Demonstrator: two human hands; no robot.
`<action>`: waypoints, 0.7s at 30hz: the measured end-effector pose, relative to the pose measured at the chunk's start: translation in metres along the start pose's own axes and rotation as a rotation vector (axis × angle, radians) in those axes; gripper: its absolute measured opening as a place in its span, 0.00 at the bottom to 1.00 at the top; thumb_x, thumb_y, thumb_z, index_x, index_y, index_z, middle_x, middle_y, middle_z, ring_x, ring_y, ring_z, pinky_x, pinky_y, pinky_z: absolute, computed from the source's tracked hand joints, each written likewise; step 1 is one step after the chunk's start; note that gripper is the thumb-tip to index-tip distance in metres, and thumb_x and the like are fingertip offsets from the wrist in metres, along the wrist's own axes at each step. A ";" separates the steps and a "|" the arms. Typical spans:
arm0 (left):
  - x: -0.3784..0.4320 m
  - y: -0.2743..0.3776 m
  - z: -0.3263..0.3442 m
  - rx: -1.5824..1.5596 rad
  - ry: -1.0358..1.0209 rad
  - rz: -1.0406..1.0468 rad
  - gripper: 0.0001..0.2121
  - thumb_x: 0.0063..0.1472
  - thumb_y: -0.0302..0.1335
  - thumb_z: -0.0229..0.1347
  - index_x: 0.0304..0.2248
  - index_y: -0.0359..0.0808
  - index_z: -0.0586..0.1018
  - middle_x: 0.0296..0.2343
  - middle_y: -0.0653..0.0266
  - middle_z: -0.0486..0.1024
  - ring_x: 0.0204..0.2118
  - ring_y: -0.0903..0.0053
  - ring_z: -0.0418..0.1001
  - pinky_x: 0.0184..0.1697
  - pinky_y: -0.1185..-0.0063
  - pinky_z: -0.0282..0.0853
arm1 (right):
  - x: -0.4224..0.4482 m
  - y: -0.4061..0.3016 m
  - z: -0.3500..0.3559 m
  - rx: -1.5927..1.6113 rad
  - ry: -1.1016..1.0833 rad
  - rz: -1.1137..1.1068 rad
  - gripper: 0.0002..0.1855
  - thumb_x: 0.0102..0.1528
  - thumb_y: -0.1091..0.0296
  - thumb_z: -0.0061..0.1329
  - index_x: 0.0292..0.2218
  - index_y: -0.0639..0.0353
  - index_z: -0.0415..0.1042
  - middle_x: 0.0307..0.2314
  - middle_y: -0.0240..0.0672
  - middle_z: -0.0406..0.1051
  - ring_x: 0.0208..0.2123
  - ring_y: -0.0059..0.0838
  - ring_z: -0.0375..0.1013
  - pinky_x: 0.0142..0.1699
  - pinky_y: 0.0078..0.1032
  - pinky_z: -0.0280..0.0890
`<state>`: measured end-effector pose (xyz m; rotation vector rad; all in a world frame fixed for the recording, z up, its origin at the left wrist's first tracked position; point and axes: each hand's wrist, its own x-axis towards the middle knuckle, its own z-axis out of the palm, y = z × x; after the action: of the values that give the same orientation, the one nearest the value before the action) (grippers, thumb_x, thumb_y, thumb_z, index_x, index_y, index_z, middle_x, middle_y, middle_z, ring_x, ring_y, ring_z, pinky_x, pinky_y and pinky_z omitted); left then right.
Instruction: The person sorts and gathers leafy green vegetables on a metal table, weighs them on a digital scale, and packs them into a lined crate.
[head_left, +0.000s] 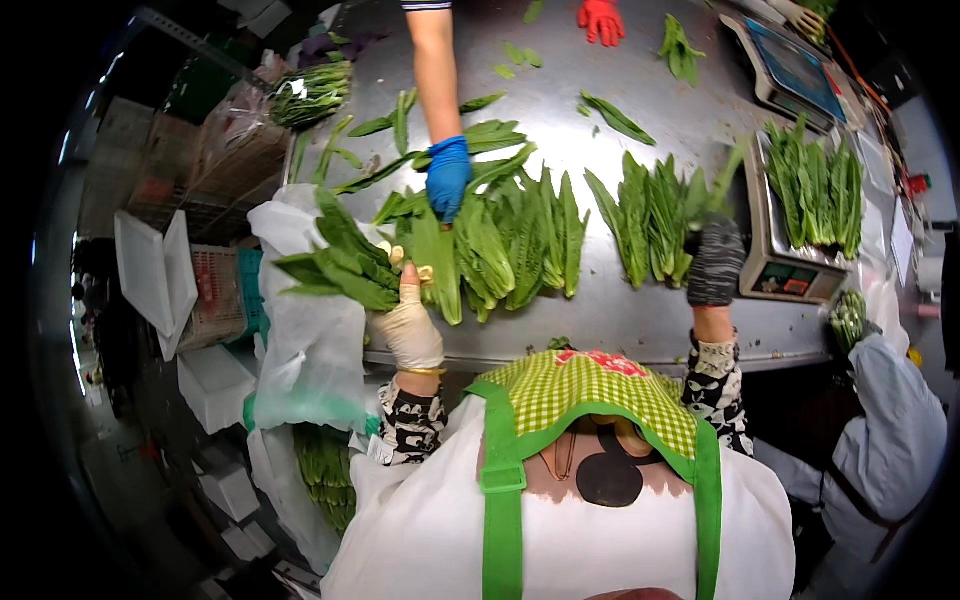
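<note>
My left hand (409, 319), in a pale glove with the thumb tip bare, grips a bunch of long green leaves (349, 262) at the stem ends. To its right, several heads of long-leaf lettuce (491, 251) lie side by side on the metal table (600, 330). Farther right, my right hand (716, 259), in a dark grey knit glove, is at a smaller group of lettuce (652, 217); leaves there are blurred, and its fingers are mostly hidden. A digital scale (795, 277) stands just beyond it, bearing more lettuce (814, 187).
A co-worker's blue-gloved hand (448, 180) reaches onto the lettuce near my left hand. Another person's red glove (600, 21) is at the far edge. A second scale (787, 67) stands back right. White plastic sheeting (300, 337) hangs at left; a person's grey sleeve (896, 397) is at right.
</note>
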<state>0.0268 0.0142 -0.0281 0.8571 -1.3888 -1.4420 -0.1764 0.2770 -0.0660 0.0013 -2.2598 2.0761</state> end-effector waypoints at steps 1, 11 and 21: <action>0.010 -0.009 -0.017 0.048 0.005 -0.065 0.08 0.56 0.21 0.54 0.37 0.32 0.72 0.31 0.67 0.73 0.27 0.80 0.71 0.28 0.83 0.68 | 0.005 -0.008 -0.004 -0.078 0.025 -0.039 0.10 0.58 0.66 0.41 0.29 0.63 0.69 0.19 0.31 0.67 0.19 0.20 0.64 0.25 0.21 0.60; 0.026 -0.106 -0.025 0.043 -0.117 -0.641 0.08 0.57 0.23 0.54 0.35 0.34 0.69 0.21 0.65 0.72 0.18 0.80 0.71 0.17 0.84 0.68 | -0.017 0.029 0.021 -0.321 -0.472 0.041 0.30 0.50 0.67 0.54 0.50 0.70 0.58 0.37 0.46 0.68 0.37 0.33 0.68 0.42 0.28 0.65; 0.070 -0.148 0.078 -0.142 -0.238 -0.671 0.10 0.57 0.22 0.54 0.37 0.35 0.67 0.21 0.65 0.70 0.17 0.80 0.68 0.18 0.80 0.66 | -0.071 0.014 0.083 -0.763 -0.857 -0.363 0.43 0.41 0.55 0.59 0.51 0.74 0.56 0.44 0.55 0.63 0.48 0.49 0.62 0.53 0.36 0.56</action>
<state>-0.0909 -0.0352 -0.1567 1.1489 -1.1941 -2.1828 -0.1111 0.1923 -0.0910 1.3429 -3.0107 0.9993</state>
